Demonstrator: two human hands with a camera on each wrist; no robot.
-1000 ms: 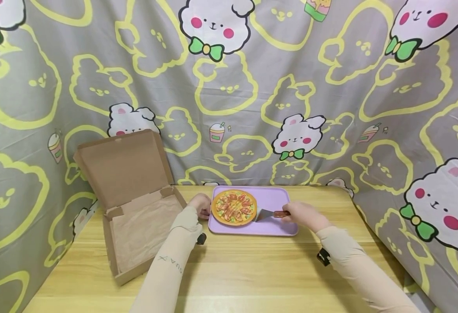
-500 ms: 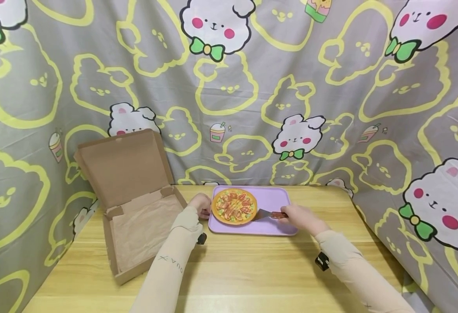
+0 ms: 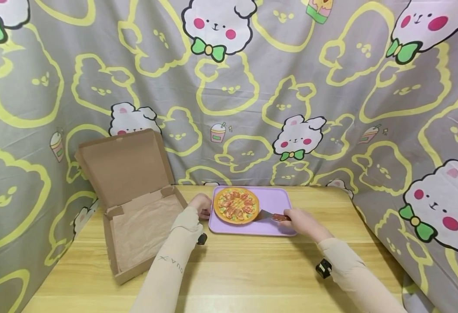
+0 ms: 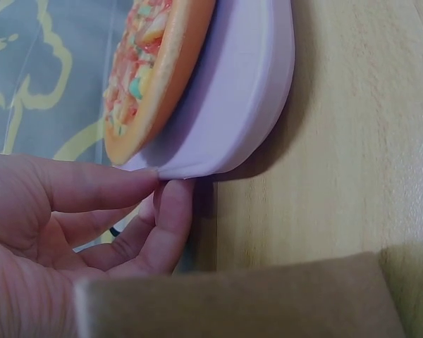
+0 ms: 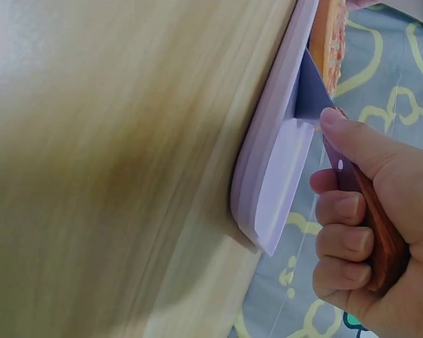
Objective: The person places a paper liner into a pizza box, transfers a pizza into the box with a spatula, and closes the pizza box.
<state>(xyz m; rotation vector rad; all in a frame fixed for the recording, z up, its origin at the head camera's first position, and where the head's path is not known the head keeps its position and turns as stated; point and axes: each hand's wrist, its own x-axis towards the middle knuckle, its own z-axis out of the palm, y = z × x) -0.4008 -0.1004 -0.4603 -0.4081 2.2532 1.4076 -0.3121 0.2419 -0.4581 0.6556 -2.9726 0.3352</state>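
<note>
A round pizza (image 3: pixel 236 205) lies over the left part of a purple tray (image 3: pixel 273 198). My left hand (image 3: pixel 200 206) pinches the tray's left rim between thumb and fingers, as the left wrist view shows at the rim (image 4: pixel 247 120). At the tray's right side my right hand (image 3: pixel 304 221) grips the brown handle (image 5: pixel 384 239) of a metal spatula (image 3: pixel 265 214). The spatula's blade (image 5: pixel 311 88) slants down to the pizza's right edge; its front end is hidden there. In the right wrist view, my fingers are curled round the handle.
An open cardboard box (image 3: pixel 125 171), lined with brown paper (image 3: pixel 146 230), stands on the wooden table (image 3: pixel 252 269) left of my left hand. Its lid leans back toward a patterned curtain (image 3: pixel 236 100) that hangs behind the table and along both sides.
The pizza has shifted slightly right and away from me on the tray. My right hand and the spatula moved a little left, then back right. The left hand keeps its hold on the rim.
</note>
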